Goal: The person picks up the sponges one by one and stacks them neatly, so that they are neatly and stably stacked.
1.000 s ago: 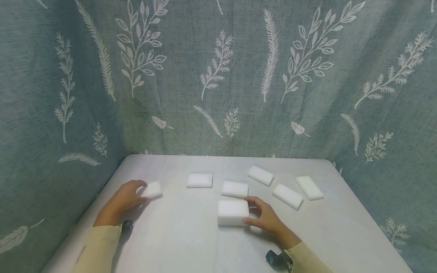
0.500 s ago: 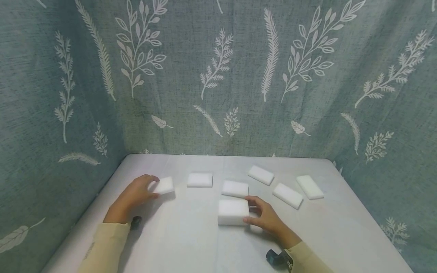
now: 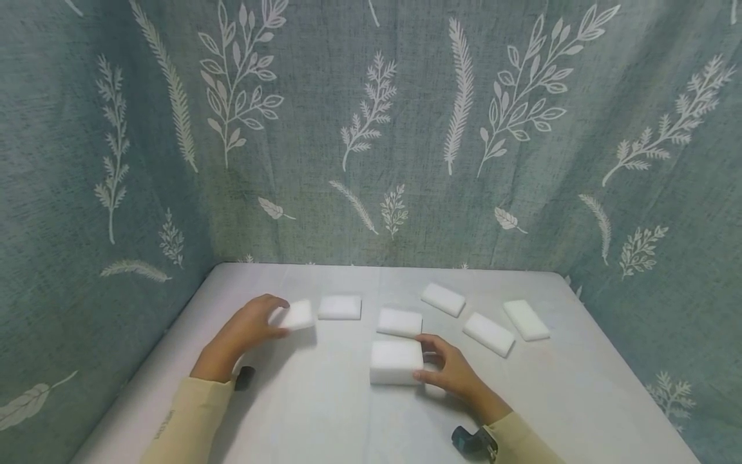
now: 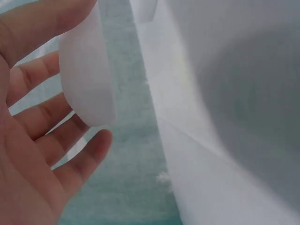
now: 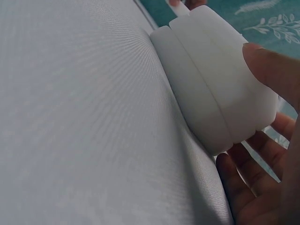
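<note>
My left hand pinches a white sponge between thumb and fingers, at the left of the table. In the left wrist view this sponge is raised off the white surface, and a shadow falls there. My right hand holds the right side of a stack of white sponges near the table's middle. The right wrist view shows seams between the stacked sponges, with the thumb on one side and fingers on the other. Directly behind the stack lies a single sponge.
More white sponges lie flat: one at the back middle, and at the right a back sponge, a middle sponge and an outer sponge. A green leaf-patterned curtain borders the white table.
My left hand has lifted its sponge and carried it to the right, close to the back middle sponge. The right hand has stayed in place on the stack.
</note>
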Tool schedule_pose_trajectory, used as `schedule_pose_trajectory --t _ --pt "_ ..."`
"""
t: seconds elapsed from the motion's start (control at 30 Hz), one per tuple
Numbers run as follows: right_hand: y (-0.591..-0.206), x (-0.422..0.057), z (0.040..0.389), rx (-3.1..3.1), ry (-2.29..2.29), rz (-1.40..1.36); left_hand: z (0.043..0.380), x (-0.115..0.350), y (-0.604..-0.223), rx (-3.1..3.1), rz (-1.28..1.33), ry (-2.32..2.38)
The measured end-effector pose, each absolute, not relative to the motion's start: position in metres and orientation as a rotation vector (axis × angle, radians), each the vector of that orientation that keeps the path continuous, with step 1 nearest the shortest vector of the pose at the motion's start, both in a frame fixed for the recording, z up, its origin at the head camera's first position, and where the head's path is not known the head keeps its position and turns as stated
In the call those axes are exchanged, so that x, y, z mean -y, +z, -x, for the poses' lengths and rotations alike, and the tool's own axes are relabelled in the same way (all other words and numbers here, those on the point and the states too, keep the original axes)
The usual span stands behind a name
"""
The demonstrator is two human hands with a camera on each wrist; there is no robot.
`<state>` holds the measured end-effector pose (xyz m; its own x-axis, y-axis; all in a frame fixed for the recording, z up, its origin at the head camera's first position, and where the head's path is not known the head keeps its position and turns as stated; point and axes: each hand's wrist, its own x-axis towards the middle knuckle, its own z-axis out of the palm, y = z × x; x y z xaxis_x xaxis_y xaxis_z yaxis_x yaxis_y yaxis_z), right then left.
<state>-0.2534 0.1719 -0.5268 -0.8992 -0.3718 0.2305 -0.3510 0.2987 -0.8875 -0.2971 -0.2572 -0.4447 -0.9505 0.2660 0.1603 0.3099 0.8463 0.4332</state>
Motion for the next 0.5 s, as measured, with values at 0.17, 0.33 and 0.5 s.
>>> schedule_pose_trajectory --t 0.17,0.33,0.5 --pt "-0.525 -0.171 0.251 -2.505 -1.711 0.704 0.298 0.250 -0.446 2.932 0.487 -0.698" --pt "-0.523 -0.171 0.250 -2.512 -1.701 0.680 0.297 0.245 -0.444 2.907 0.540 -0.682" --pt "-0.523 -0.172 0.250 -2.517 -1.695 0.684 0.297 0.238 -0.442 2.877 0.585 -0.669"
